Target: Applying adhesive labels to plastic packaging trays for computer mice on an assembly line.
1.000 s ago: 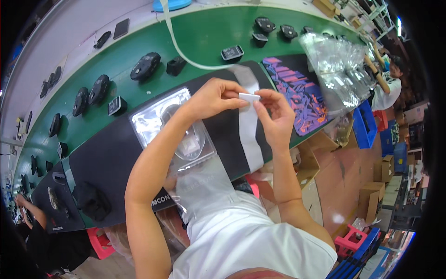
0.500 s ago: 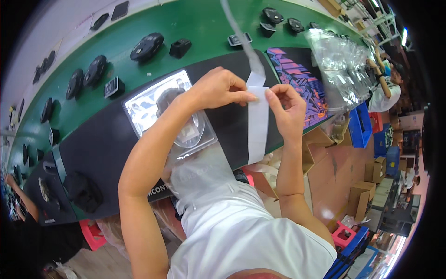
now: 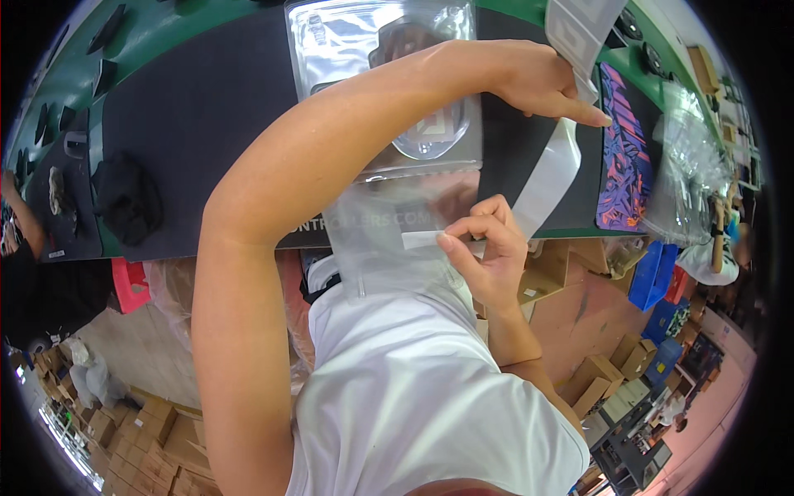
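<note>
My left arm reaches across to the right over a clear plastic bag point(image 3: 341, 54) with a dark rounded device point(image 3: 405, 40) inside. At its end my left hand point(image 3: 542, 81) is closed on a long white label strip point(image 3: 550, 178), which passes by its fingers and hangs down toward the table edge. Lower and nearer to me, my right hand point(image 3: 493, 252) pinches a small whitish sticker point(image 3: 423, 240) between thumb and finger. This sticker sits over the bag's clear flap point(image 3: 372, 219), which reaches down toward my shirt. My left forearm hides part of the bag.
Beneath lies a black mat point(image 3: 194, 116) on a green table. A purple patterned mat point(image 3: 620, 161) and a pile of clear bags point(image 3: 685, 165) are at the right. A black cloth-like bundle point(image 3: 126, 198) lies at the left. Blue bins point(image 3: 652, 274) and cartons stand beyond the edge.
My hands have moved apart. The left went right along the strip; the right came down toward the bag's flap with a small sticker. The view has turned and shifted.
</note>
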{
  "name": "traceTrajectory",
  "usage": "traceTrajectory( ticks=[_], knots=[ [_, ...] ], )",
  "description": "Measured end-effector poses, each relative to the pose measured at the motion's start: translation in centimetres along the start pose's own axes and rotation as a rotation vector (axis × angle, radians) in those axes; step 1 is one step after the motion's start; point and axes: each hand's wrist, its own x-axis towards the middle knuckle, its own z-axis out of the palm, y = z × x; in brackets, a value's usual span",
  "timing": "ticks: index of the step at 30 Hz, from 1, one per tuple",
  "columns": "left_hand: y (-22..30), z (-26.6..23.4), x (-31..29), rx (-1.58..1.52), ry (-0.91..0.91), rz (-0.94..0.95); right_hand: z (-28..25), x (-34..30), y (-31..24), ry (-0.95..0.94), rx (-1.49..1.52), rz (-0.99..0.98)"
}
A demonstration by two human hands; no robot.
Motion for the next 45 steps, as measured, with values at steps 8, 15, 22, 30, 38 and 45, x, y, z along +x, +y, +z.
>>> traceTrajectory(
  ticks=[8,15,22,30,38,45],
  knots=[
    [-0.3,0.4,0.1,0.006,0.003,0.025,0.2,0.5,0.6,0.131,0.06,0.091],
    [-0.5,0.1,0.0,-0.009,0.001,0.034,0.2,1.6,0.0,0.061,-0.08,0.084],
    [0.0,-0.3,0.5,0.037,-0.017,0.058,1.0,2.0,0.2,0.164,-0.157,0.008],
    [-2.2,-0.4,-1.7,-0.268,-0.125,-0.133,2.3,-0.3,1.4,0.039,-0.419,-0.445],
    [0.9,-1.7,-0.2,-0.162,-0.185,0.002,0.2,-3.7,2.4,-0.187,-0.358,-0.503],
    [-0.5,-2.7,-0.4,-0.148,-0.205,-0.064,-3.3,-0.5,1.8,-0.582,-0.292,-0.584]
  ],
)
